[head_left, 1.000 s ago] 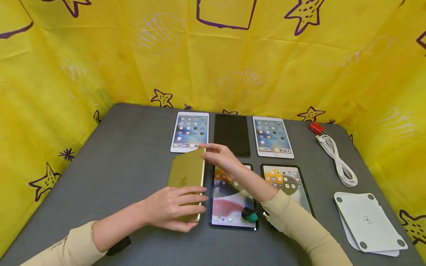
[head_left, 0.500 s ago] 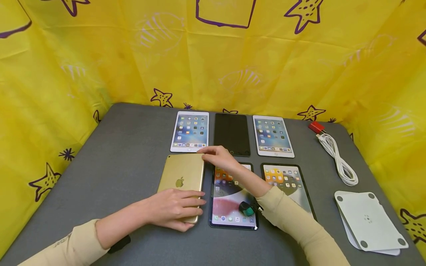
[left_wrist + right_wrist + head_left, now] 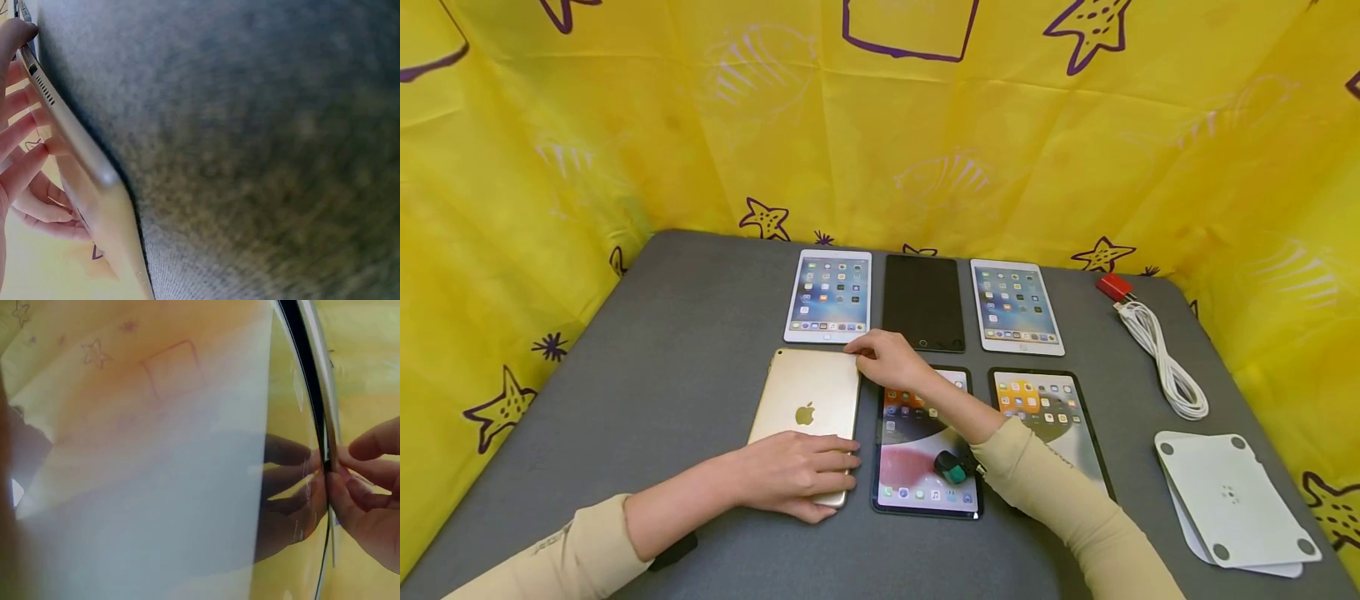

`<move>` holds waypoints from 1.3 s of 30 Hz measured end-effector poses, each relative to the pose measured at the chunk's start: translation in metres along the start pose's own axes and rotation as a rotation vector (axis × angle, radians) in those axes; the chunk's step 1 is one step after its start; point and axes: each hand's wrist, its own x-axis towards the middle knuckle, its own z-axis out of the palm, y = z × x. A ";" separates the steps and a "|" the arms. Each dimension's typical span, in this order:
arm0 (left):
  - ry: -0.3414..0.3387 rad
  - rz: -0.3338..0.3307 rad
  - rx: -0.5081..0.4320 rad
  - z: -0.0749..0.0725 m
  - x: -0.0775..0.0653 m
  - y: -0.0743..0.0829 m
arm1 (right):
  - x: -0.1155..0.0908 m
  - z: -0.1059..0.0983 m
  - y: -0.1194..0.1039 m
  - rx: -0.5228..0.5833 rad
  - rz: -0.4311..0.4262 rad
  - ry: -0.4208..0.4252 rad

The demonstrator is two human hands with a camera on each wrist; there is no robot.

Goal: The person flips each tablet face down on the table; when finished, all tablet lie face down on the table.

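Observation:
A gold tablet (image 3: 801, 387) lies back side up, nearly flat on the grey table, in the head view. My left hand (image 3: 793, 469) is over its lower right part, fingers across the back and thumb at the bottom edge. The left wrist view shows that thumb (image 3: 24, 32) against the corner of the tablet (image 3: 81, 140). At the upper right corner my right hand (image 3: 891, 360) pinches the tablet's edge with thumb and fingertips, also visible in the right wrist view, where the hand (image 3: 372, 494) is mirrored in a glossy screen (image 3: 169, 487).
Beneath my right forearm lie two lit tablets, one nearer (image 3: 921, 467) and one further right (image 3: 1071, 408). Behind are a white tablet (image 3: 830, 296), a dark one (image 3: 922, 300) and another white one (image 3: 1017, 308). A red charger (image 3: 1115, 287), white cable (image 3: 1161, 358) and white plates (image 3: 1232, 500) are rightward.
The gold tablet, tilted up on its left side a second ago, has come down nearly flat with its back upward. Both hands have stayed at its right corners.

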 end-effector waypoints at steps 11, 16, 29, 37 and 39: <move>-0.036 -0.004 0.006 0.003 -0.001 0.001 | -0.003 -0.001 0.001 -0.041 -0.056 -0.012; -0.050 -0.009 -0.013 0.004 0.000 0.000 | -0.007 -0.004 0.003 -0.005 -0.021 -0.018; 0.227 -0.605 -0.424 -0.004 0.030 0.000 | -0.052 -0.049 0.011 0.366 0.147 0.053; 0.277 -1.065 -0.948 -0.003 0.055 -0.005 | -0.100 -0.065 0.027 0.617 0.312 0.074; 0.304 -1.167 -1.055 -0.003 0.060 -0.005 | -0.112 -0.066 0.030 0.666 0.345 0.085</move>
